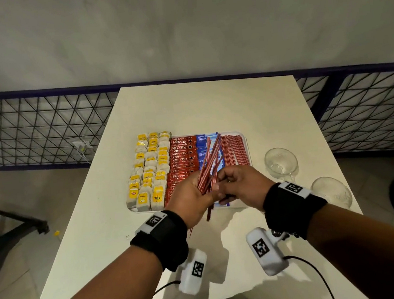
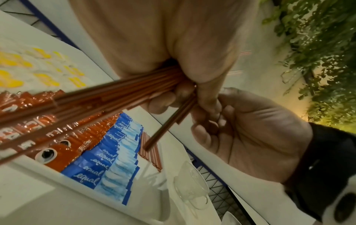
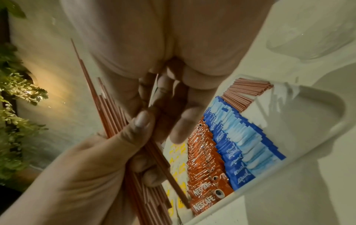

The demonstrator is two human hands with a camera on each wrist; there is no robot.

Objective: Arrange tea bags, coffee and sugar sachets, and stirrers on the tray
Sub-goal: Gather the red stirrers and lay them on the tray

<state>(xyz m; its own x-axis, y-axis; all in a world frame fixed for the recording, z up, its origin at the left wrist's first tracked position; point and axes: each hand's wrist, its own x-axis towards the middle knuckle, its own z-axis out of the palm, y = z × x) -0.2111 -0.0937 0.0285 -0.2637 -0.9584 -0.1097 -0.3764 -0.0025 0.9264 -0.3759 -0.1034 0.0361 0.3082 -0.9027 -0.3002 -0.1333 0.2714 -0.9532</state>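
Observation:
A white tray (image 1: 245, 141) lies on the table with rows of yellow-tagged tea bags (image 1: 149, 169), red coffee sachets (image 1: 182, 156), blue sugar sachets (image 1: 202, 151) and a laid row of red stirrers (image 1: 235, 150) on its right side. Over the tray's near edge my left hand (image 1: 196, 191) grips a fanned bundle of red stirrers (image 1: 208, 162), which also fills the left wrist view (image 2: 115, 94). My right hand (image 1: 229, 182) meets it from the right. Its fingertips pinch a couple of stirrers (image 2: 167, 126) at the bundle's lower end; one of these stirrers (image 3: 167, 172) angles down over the coffee sachets.
Two clear glass cups (image 1: 281, 164) (image 1: 332, 191) stand on the table right of the tray. A wire-mesh railing (image 1: 41, 127) runs behind the table. Bare tabletop (image 1: 210, 106) lies beyond the tray and in front of it.

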